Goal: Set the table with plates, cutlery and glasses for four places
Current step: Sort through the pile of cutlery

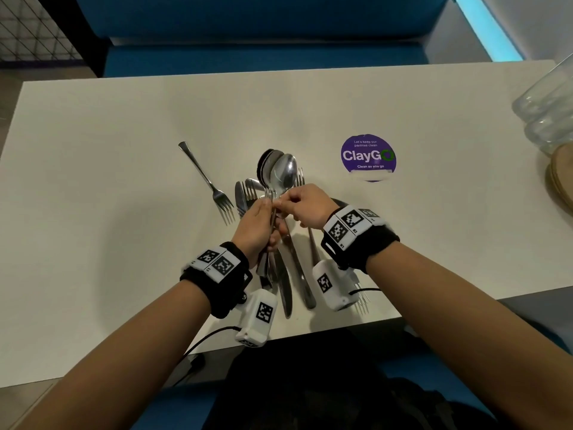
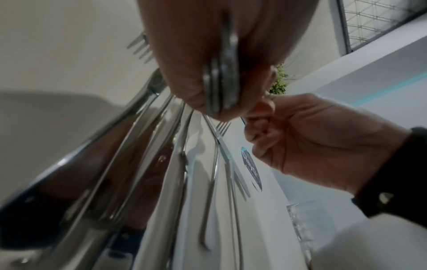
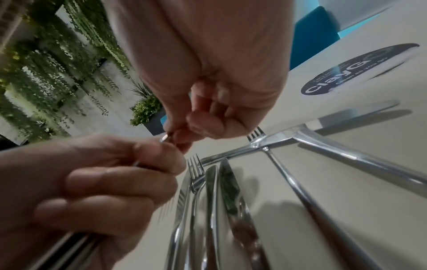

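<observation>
Spoons: several, polished steel, oval bowls nested, handles bunched in the left hand, whose fingers were wrapped round them; bowls pointed away from the person, long axis running front to back. Right hand: touching the left, fingertips pinching one spoon's neck, judged the nearer to draw it free. Loose cutlery: knives and forks, smooth and mirror-bright, lay on the table directly beneath both hands. Single fork: apart to the left, tines toward the person. Glasses and tan plates: clear and matte, at the right edge.
</observation>
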`<state>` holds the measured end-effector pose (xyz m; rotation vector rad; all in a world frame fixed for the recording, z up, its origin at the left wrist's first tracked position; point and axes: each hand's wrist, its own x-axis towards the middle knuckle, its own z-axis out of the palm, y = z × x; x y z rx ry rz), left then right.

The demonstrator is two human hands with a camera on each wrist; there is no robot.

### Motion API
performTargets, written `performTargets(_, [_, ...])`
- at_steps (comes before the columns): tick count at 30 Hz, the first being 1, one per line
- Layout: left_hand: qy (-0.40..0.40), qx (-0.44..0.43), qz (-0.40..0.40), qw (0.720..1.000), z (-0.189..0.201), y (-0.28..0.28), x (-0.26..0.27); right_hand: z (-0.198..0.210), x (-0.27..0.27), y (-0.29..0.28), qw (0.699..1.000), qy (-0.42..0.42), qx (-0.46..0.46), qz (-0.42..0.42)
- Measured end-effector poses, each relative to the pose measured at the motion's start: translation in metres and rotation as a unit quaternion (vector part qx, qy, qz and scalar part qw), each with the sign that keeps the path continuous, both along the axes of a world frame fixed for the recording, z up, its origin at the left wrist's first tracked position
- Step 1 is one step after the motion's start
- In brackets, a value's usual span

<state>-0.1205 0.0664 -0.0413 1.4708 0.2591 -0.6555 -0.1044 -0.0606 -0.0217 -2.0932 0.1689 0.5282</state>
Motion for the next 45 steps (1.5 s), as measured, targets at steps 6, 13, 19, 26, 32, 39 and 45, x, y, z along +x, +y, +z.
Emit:
performTargets(6, [0.029, 0.003, 0.014, 0.999, 0.001, -0.005, 0.013, -0.003, 0.008, 0.003, 0.993, -0.03, -0.078, -0.087])
performTargets(13, [0.021, 0.002, -0.031, 0.999, 0.007, -0.041, 0.035, 0.0, 0.019, -0.015, 0.986, -0.034, -0.047, -0.158])
performTargets(19, [-0.017, 0.016, -0.171, 0.985, 0.012, -0.101, 0.041, 0.007, 0.037, -0.102, 0.97, -0.018, 0.025, -0.242])
performTargets(26, [-0.05, 0.011, -0.231, 0.972, 0.006, -0.244, 0.045, 0.009, 0.036, -0.254, 0.951, 0.019, 0.087, -0.296])
performTargets(32, [-0.087, 0.103, -0.256, 0.957, -0.006, -0.384, 0.03, 0.006, 0.018, -0.395, 0.965, 0.032, -0.068, -0.252])
performTargets(39, [-0.062, 0.136, -0.197, 0.969, -0.018, -0.474, 0.039, -0.011, 0.022, -0.481, 0.932, 0.048, -0.334, -0.135])
performTargets(45, [-0.014, 0.123, -0.177, 0.976, -0.03, -0.507, 0.045, -0.029, 0.03, -0.505, 0.925, 0.039, -0.361, -0.113])
